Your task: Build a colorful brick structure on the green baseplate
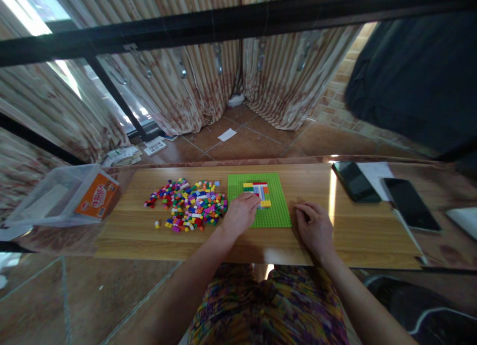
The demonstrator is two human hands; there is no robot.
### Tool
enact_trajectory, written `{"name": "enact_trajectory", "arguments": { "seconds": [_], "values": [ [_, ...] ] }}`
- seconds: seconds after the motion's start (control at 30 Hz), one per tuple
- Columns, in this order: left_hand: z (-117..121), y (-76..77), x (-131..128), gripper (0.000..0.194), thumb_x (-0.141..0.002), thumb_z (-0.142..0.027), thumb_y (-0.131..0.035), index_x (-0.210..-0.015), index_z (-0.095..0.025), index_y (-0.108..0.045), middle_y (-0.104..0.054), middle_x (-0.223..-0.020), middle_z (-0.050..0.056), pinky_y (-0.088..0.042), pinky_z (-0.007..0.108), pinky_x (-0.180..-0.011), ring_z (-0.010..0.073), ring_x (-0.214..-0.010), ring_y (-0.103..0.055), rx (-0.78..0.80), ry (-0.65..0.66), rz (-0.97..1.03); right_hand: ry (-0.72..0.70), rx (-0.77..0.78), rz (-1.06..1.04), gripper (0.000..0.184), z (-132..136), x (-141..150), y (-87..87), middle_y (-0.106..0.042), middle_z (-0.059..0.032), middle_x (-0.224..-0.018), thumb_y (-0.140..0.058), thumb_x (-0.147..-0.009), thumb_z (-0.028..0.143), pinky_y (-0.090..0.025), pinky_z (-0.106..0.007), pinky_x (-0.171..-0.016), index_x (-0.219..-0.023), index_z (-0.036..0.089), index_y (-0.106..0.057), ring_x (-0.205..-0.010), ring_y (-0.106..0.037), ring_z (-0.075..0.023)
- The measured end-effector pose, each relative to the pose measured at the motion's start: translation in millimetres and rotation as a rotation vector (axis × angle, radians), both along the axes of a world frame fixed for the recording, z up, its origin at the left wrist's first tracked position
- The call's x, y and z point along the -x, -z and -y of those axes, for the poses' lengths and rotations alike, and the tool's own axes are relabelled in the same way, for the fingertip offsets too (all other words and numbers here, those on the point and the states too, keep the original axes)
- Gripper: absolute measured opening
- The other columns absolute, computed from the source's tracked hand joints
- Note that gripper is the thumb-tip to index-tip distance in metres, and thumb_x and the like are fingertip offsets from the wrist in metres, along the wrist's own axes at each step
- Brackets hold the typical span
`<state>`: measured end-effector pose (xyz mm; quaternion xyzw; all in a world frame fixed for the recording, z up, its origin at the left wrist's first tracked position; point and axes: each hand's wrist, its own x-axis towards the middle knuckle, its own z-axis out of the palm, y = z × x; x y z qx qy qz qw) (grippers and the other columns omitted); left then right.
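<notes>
My left hand (244,211) reaches over a green baseplate (278,218), its fingers pinched together at the near left side of a small block of coloured bricks (265,204) built there. Whatever those fingertips hold, if anything, is hidden under them. Yellow, red, white, blue and orange bricks show in the build. My right hand (315,228) rests on the wooden board just right of the baseplate, fingers curled in, with nothing visible in it. Left of the baseplate spreads a pile of loose toy bricks (197,203) in many colours.
A clear plastic box (59,196) with an orange label stands at the far left. Two dark phones (356,182) and a white paper (374,176) lie at the right. The wooden board (149,243) ends close to my lap. Curtains (208,96) hang beyond a black rail.
</notes>
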<state>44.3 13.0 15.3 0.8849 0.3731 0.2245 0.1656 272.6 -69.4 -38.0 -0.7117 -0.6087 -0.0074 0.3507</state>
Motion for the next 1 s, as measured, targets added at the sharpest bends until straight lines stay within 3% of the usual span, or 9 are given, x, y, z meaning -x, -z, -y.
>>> {"name": "enact_trajectory", "arguments": {
  "seconds": [0.13,0.3,0.47,0.73,0.87,1.0],
  "values": [
    [8.4,-0.9,-1.6,0.025,-0.091,-0.011,-0.045,-0.109,-0.014,-0.062,-0.068,-0.1,0.009,-0.051,0.036,-0.091,0.0206,-0.098,-0.062,-0.143,0.023,-0.187,0.001,-0.008,-0.008,0.024,-0.2,-0.1,0.8,-0.066,-0.0082,-0.095,-0.05,-0.09,0.032,-0.048,-0.039,-0.084,-0.091,0.02,-0.072,-0.093,-0.059,-0.0224],
    [30.2,0.9,-9.6,0.046,-0.093,-0.01,-0.038,-0.138,-0.008,-0.041,-0.063,-0.119,0.019,-0.044,0.044,-0.104,0.0251,-0.115,-0.06,-0.321,-0.001,-0.368,0.001,-0.005,0.002,0.024,-0.7,0.4,0.0,-0.066,-0.0081,-0.095,-0.05,-0.089,0.03,-0.048,-0.039,-0.083,-0.09,0.02,-0.072,-0.093,-0.059,-0.0224],
    [40.4,4.9,-16.9,0.047,-0.093,-0.012,-0.036,-0.14,-0.01,-0.038,-0.061,-0.126,0.023,-0.038,0.053,-0.109,0.0298,-0.127,-0.053,-0.372,0.095,-0.506,0.011,-0.007,0.004,0.024,-0.5,1.0,-0.5,-0.066,-0.0079,-0.097,-0.05,-0.089,0.031,-0.048,-0.039,-0.084,-0.09,0.021,-0.072,-0.093,-0.058,-0.0226],
    [38.1,-2.4,-22.3,0.041,-0.092,-0.011,-0.042,-0.132,-0.013,-0.045,-0.067,-0.116,0.02,-0.035,0.061,-0.107,0.0313,-0.123,-0.055,-0.326,0.19,-0.501,0.001,0.006,0.014,0.025,0.1,0.5,0.4,-0.066,-0.0085,-0.096,-0.049,-0.09,0.031,-0.049,-0.039,-0.083,-0.091,0.02,-0.072,-0.092,-0.059,-0.0224],
    [38.4,-9.2,-18.3,0.045,-0.092,-0.01,-0.041,-0.136,-0.013,-0.043,-0.065,-0.117,0.021,-0.038,0.055,-0.106,0.0288,-0.121,-0.057,-0.346,0.123,-0.475,-0.008,-0.01,0.033,0.025,-0.2,-0.2,0.8,-0.067,-0.0086,-0.095,-0.049,-0.089,0.03,-0.049,-0.038,-0.083,-0.09,0.019,-0.072,-0.091,-0.059,-0.0221],
    [46.2,-15.6,-3.8,0.058,-0.089,-0.006,-0.037,-0.146,-0.013,-0.028,-0.061,-0.123,0.019,-0.037,0.05,-0.108,0.0258,-0.122,-0.055,-0.262,-0.076,-0.328,-0.02,-0.027,0.062,0.025,-0.2,-1.9,2.3,-0.067,-0.0083,-0.094,-0.048,-0.089,0.03,-0.049,-0.038,-0.082,-0.091,0.019,-0.071,-0.089,-0.06,-0.022]
  ]
}}
